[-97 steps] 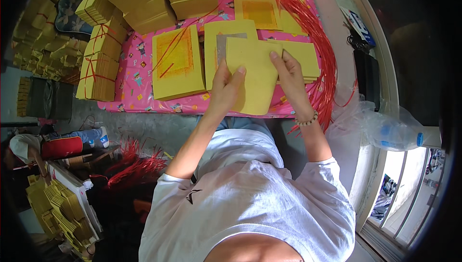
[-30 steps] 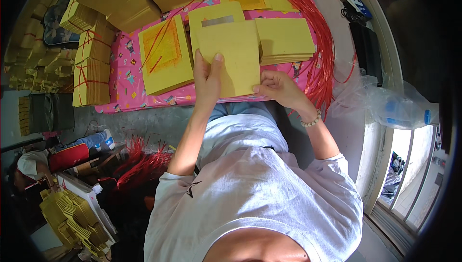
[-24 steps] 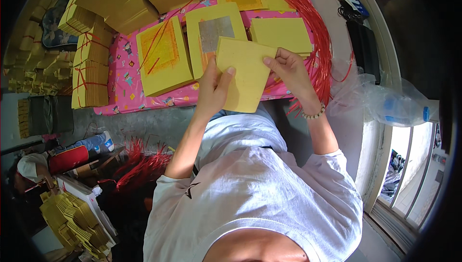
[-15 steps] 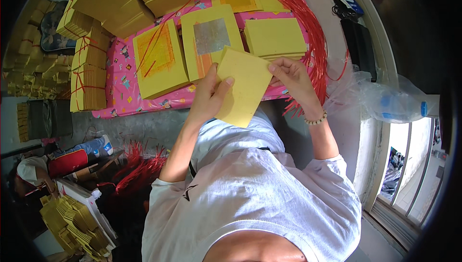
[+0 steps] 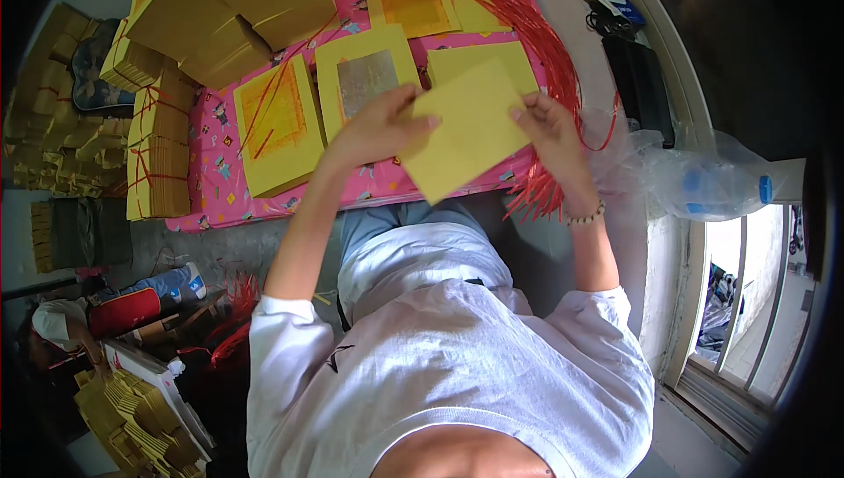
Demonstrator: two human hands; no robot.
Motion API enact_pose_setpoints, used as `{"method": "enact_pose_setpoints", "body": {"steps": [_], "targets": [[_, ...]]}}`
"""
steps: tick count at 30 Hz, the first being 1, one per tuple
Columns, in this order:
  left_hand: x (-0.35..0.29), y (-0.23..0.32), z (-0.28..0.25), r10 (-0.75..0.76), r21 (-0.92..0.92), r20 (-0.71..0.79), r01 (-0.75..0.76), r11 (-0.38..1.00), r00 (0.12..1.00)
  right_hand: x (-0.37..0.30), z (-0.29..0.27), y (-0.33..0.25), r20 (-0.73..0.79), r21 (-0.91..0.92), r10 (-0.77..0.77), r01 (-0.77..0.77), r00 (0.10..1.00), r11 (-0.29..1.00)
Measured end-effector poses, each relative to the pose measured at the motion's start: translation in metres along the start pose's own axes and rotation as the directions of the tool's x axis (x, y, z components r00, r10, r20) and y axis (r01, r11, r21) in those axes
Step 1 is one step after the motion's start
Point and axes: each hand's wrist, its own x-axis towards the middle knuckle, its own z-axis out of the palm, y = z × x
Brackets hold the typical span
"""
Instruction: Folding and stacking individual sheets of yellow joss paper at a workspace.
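Observation:
A plain yellow sheet of paper [image 5: 466, 131], or a thin stack of them, is tilted above the near edge of the table. My left hand [image 5: 385, 126] grips its left edge, thumb on top and fingers beneath. My right hand [image 5: 552, 133] pinches the right edge; a beaded bracelet circles that wrist. Behind the held paper lies a stack of plain yellow paper [image 5: 479, 58], partly covered by it. To the left are a yellow stack with a silver square [image 5: 365, 84] and another with an orange-gold square [image 5: 272, 115], red strands lying across it.
A pink patterned cloth [image 5: 211, 162] covers the table. Tied yellow bundles [image 5: 158, 170] rise at the left, and red plastic strands [image 5: 554, 56] hang down the right side. A bagged bottle [image 5: 716, 190] is at the right. Another person [image 5: 66, 324] sits at lower left beside yellow paper piles [image 5: 132, 416].
The yellow paper has turned and shifted right and slightly up in my hands. My left hand has risen, and my right hand has moved slightly right. Both keep their hold.

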Motion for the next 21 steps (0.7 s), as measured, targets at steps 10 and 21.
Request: {"method": "enact_pose_setpoints", "body": {"steps": [10, 21], "targets": [[0.143, -0.018, -0.019, 0.007, 0.27, 0.045, -0.019, 0.963, 0.999, 0.064, -0.051, 0.043, -0.305, -0.193, 0.015, -0.077, 0.952, 0.978], [0.173, -0.05, -0.007, 0.063, 0.544, -0.018, -0.043, 0.838, 0.998, 0.062, -0.053, 0.071, -0.303, -0.101, 0.23, -0.271, 0.925, 0.957]]}}
